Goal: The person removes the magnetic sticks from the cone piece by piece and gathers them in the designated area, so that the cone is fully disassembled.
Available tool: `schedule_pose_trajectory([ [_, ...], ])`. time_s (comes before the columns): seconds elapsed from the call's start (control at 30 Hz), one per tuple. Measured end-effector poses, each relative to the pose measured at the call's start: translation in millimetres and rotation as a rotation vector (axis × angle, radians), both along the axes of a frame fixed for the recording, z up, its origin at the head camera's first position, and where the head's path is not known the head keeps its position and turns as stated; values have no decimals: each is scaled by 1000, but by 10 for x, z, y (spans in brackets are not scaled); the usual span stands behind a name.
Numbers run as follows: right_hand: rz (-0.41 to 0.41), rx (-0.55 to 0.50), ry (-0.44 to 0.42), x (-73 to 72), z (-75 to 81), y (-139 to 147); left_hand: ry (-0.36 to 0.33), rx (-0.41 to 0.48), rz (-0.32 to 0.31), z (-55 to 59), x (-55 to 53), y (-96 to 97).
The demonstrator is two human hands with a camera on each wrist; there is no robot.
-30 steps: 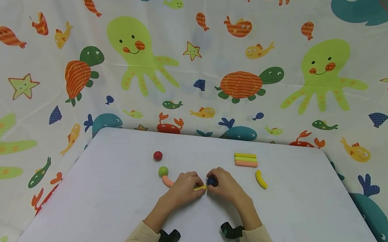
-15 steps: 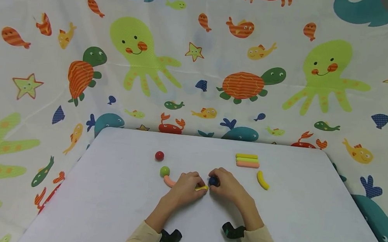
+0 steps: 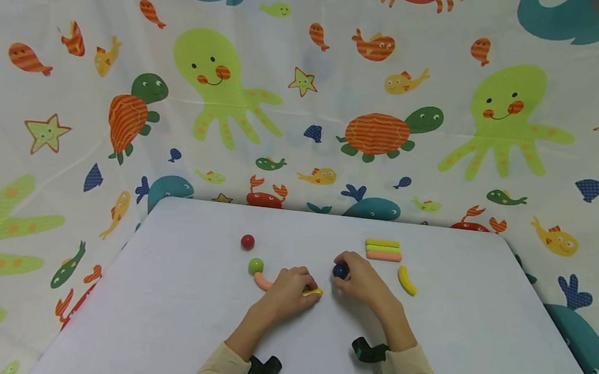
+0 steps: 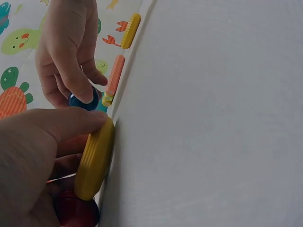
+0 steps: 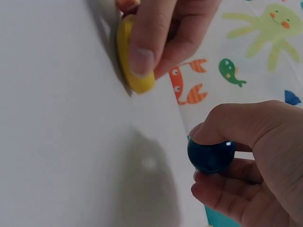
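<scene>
My right hand (image 3: 363, 280) grips a glossy dark blue ball (image 3: 341, 270) between thumb and fingers. In the right wrist view the blue ball (image 5: 211, 155) appears held off the white table. My left hand (image 3: 289, 292) pinches a yellow ridged stick (image 3: 313, 292) that lies along the tabletop; more of this yellow stick (image 4: 94, 161) shows in the left wrist view. By its near end, under the left fingers, sits a dark red ball (image 4: 76, 212). A peach curved piece (image 3: 262, 281) shows left of that hand, touching or nearly touching a green ball (image 3: 256, 266).
Another red ball (image 3: 248, 242) lies farther back on the white table (image 3: 157, 318). At the back right, two yellowish sticks and a peach stick (image 3: 384, 256) lie side by side, with a yellow curved piece (image 3: 406, 280) nearby. A sea-animal curtain (image 3: 294, 132) hangs behind.
My right hand has moved away from the yellow stick, to the right and slightly back, carrying the blue ball. My left hand stays on the yellow stick. The head view has shifted slightly.
</scene>
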State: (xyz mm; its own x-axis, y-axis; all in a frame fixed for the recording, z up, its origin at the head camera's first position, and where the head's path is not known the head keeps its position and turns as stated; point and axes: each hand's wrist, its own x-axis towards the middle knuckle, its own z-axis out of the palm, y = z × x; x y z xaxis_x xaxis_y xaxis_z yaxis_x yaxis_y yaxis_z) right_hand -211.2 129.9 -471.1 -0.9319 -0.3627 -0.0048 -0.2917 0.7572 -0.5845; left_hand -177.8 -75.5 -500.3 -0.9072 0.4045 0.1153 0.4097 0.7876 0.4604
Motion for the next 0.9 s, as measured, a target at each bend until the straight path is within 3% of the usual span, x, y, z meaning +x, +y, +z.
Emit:
schedule_pose_trajectory([
  [0.3, -14, 14, 71, -137, 117, 240, -5, 4, 3, -1, 1, -2],
  [0.63, -34, -10, 157, -310, 118, 584, 11, 4, 5, -4, 13, -2],
  [0.9, -131, -10, 123, -368, 165, 813, 24, -3, 0, -6, 11, -2],
])
